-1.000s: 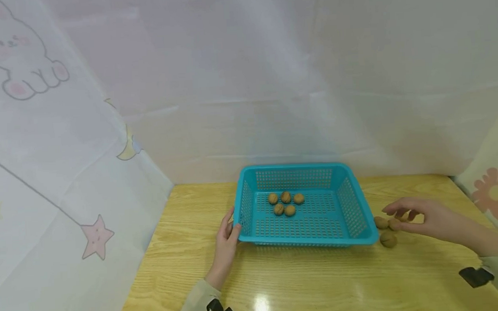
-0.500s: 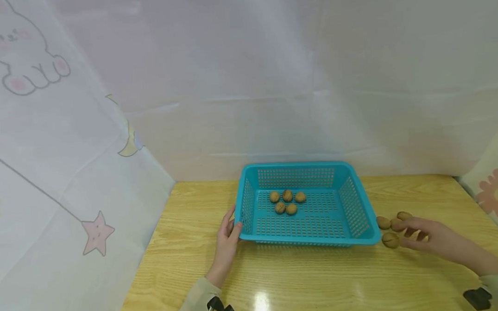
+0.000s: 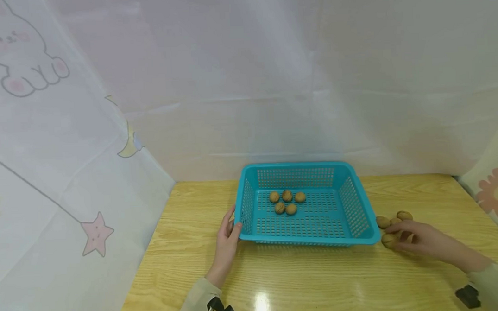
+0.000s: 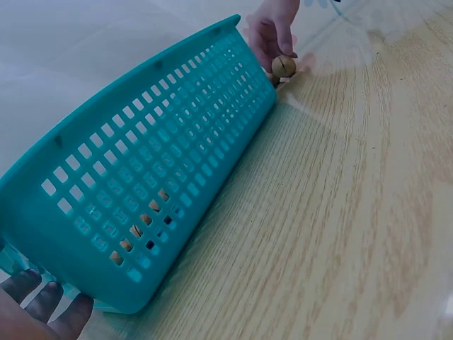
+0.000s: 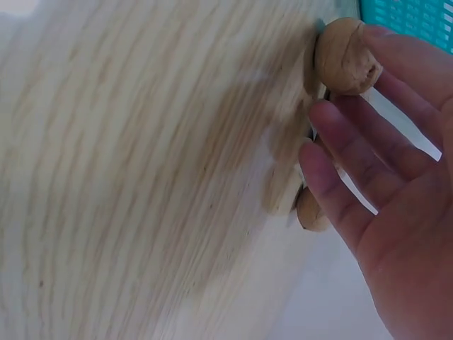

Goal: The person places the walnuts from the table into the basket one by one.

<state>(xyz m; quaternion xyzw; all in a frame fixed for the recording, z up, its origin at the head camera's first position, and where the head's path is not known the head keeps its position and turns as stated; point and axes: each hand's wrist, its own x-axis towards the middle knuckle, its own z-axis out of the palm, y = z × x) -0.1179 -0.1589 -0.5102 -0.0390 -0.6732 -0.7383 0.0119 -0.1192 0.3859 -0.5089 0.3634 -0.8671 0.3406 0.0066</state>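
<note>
A turquoise plastic basket (image 3: 299, 243) with slotted walls stands on the wooden table. My left hand (image 3: 226, 243) holds its left end, thumb at the rim and the other fingers (image 4: 44, 301) against the outside. Beyond the basket's right end, several walnuts lie close together. My right hand (image 3: 421, 241) is low among them, its thumb and a finger on either side of the nearest walnut (image 5: 347, 57). That walnut also shows under the thumb in the left wrist view. Another walnut (image 3: 404, 215) lies just behind this hand, and one more walnut (image 3: 383, 222) sits beside the basket.
Several walnuts (image 3: 287, 196) rest inside the basket, toward its left half. The table (image 3: 321, 282) ends at a pale cloth (image 3: 272, 103) hanging behind it. Printed cloth also hangs at both sides.
My right hand drew back right and nearer, then came left again to the nearest walnut, leaving the rear walnut uncovered. My left hand keeps its hold on the basket.
</note>
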